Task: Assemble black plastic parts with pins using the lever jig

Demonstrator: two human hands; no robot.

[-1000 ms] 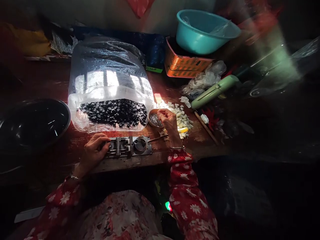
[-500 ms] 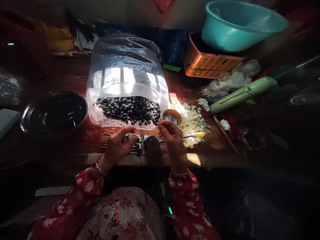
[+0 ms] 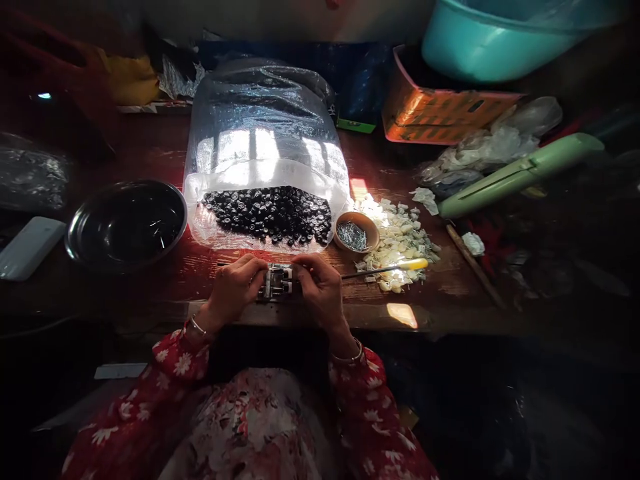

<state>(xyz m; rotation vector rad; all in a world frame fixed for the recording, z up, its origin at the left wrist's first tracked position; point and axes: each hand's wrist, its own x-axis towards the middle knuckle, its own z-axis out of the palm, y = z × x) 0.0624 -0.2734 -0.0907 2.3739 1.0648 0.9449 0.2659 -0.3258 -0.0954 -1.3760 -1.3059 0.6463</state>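
Two narrowed hands (image 3: 320, 291) flank a metal fixture (image 3: 276, 283) near the bench's front edge (image 3: 360, 316); whether they hold anything, I cannot tell.

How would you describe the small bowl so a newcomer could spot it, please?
Find the big bag with black pieces at its mouth. Right of that mouth, beside the pale heap, sits the small bowl: brown, round, holding thin metal pieces.

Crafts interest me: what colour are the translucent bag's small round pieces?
The round pieces are black, clearest in the head view.
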